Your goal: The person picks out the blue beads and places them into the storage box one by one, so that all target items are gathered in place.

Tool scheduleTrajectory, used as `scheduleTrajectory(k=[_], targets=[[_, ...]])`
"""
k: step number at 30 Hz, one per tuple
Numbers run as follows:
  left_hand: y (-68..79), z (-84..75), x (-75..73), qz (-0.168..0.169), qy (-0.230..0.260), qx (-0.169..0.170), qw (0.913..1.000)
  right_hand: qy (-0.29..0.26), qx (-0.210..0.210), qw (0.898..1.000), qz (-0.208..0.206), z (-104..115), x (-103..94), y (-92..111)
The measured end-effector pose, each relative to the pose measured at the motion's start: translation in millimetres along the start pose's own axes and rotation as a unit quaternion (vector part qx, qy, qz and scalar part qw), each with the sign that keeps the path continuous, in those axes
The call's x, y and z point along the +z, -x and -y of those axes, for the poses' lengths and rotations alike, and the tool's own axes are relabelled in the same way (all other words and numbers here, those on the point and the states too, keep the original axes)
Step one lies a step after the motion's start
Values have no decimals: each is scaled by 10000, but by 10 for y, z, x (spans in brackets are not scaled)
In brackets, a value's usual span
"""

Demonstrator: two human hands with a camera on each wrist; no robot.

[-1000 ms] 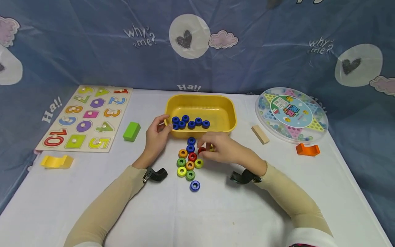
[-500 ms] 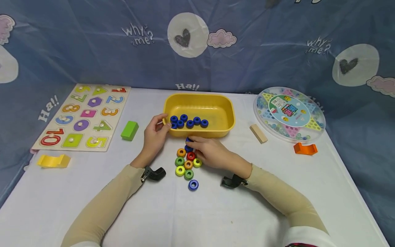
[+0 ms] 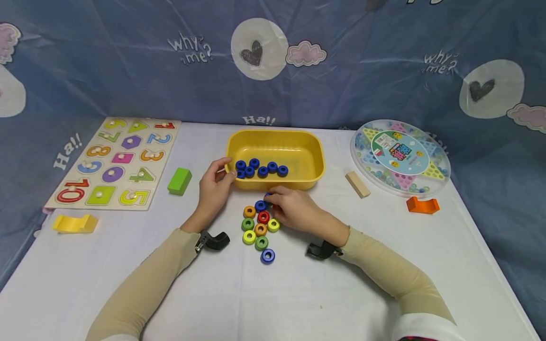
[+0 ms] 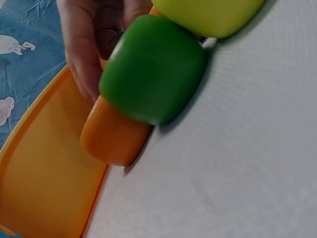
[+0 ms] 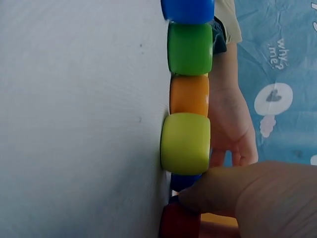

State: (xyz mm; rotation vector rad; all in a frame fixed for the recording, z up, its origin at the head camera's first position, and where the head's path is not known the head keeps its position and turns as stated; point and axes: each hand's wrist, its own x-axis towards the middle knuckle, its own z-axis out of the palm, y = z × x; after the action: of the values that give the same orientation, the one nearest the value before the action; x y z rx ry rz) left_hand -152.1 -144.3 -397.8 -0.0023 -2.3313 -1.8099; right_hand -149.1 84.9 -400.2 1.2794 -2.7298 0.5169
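My left hand [image 3: 215, 187] grips the near left corner of a yellow plastic tub [image 3: 298, 185], thumb and fingers at its rim. Several blue ring beads [image 3: 262, 172] lie inside the tub. Just in front of it my right hand [image 3: 298, 210] pinches another blue ring bead [image 3: 268, 196], mostly covered by the fingers. A blue bead [image 3: 260, 205] sits beside the fingertips. Toward me runs a cluster of orange [image 3: 249, 211], red [image 3: 263, 217], green [image 3: 248, 224] and yellow beads [image 3: 273, 225]. In the right wrist view a red bead [image 5: 181, 223] lies by my thumb [image 5: 223, 191].
A number puzzle board [image 3: 113, 161], a green block [image 3: 179, 181] and a yellow arch block [image 3: 75, 224] lie on the left. On the right are a wooden block [image 3: 357, 184], an orange arch block [image 3: 423, 205] and a round game board [image 3: 401, 156]. One blue bead [image 3: 267, 256] lies nearest me.
My right hand has come left and over to the blue beads at the tub's front, leaving the red bead. One blue bead has shifted slightly right in its fingers. The left hand keeps its grip.
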Motion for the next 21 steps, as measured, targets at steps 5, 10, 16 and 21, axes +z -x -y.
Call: scheduleTrajectory(k=[5,10,16,21], targets=[[7,-8,-4,6,-4,-20,10000,-13,295,9996,-43,-5,15,1],[2,6,-13,13,0,-72,10000,-34,138,9995,-276,-24,19,-19],[-7,6,-16,30,-17,-86,10000,-633,-452,9937,-803,-95,-265,-111],[-6,14,-10,38,-8,-91,10000,-940,410,9885,-1111,-373,-554,-333]])
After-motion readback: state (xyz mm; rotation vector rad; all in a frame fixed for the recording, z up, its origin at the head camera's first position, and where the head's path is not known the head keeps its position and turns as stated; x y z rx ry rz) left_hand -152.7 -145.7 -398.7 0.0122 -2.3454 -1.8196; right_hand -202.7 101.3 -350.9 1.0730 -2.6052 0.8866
